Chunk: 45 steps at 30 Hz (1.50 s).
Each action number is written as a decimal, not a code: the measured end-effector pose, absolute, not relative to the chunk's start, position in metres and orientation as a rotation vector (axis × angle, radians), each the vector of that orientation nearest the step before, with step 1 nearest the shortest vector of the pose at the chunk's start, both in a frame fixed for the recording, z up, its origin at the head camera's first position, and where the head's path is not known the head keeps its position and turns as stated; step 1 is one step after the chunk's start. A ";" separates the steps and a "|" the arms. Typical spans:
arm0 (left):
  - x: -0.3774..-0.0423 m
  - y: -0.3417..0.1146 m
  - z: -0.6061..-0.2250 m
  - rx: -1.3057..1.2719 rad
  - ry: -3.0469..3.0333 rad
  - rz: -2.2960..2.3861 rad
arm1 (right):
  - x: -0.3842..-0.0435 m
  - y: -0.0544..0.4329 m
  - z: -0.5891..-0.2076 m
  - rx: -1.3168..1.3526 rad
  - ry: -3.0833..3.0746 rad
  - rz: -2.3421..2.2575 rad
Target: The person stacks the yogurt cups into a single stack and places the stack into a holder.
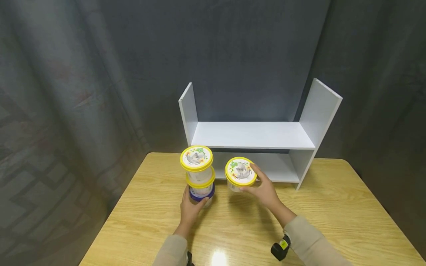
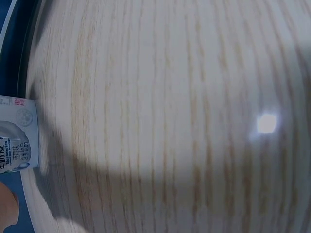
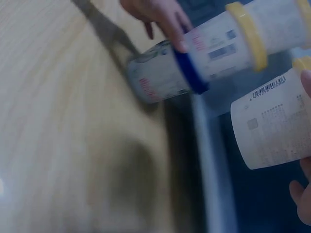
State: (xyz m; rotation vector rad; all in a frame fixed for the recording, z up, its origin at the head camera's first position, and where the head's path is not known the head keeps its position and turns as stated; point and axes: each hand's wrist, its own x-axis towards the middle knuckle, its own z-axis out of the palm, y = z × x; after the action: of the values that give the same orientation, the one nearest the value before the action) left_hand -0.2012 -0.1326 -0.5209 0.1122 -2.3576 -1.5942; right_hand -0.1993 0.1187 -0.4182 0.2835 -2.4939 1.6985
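Observation:
Three round tubs stand stacked at the table's left middle: a blue-lidded tub [image 3: 158, 73] at the bottom, a yellow-lidded tub [image 3: 221, 46] over it, and another yellow-lidded tub [image 1: 196, 159] on top. My left hand [image 1: 189, 211] grips the bottom tub near its blue lid, thumb on the right side and fingers on the left. Right of the stack, my right hand [image 1: 265, 192] holds a separate yellow-lidded tub [image 1: 241, 171] by its right side, above the table and upright. The left wrist view catches only part of the bottom tub [image 2: 18, 136] and a fingertip.
A white two-level shelf [image 1: 253, 135] with upright side panels stands at the back of the wooden table [image 1: 149, 221], just behind the tubs. Dark grey curtains [image 1: 213, 55] hang behind and on both sides.

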 end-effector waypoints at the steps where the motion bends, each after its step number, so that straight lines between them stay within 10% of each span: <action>1: -0.201 -0.133 -0.521 0.112 -2.357 -1.597 | -0.200 0.119 -0.414 0.290 -2.492 1.689; 45: -0.203 -0.133 -0.524 0.107 -2.337 -1.561 | -0.213 0.057 -0.291 0.593 -2.291 1.888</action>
State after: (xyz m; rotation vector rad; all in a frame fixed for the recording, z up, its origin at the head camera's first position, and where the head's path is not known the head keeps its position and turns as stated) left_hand -0.2027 -0.1331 -0.5242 0.1068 -2.3369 -1.5613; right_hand -0.2134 0.0572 -0.2910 0.5930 -2.2914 1.8880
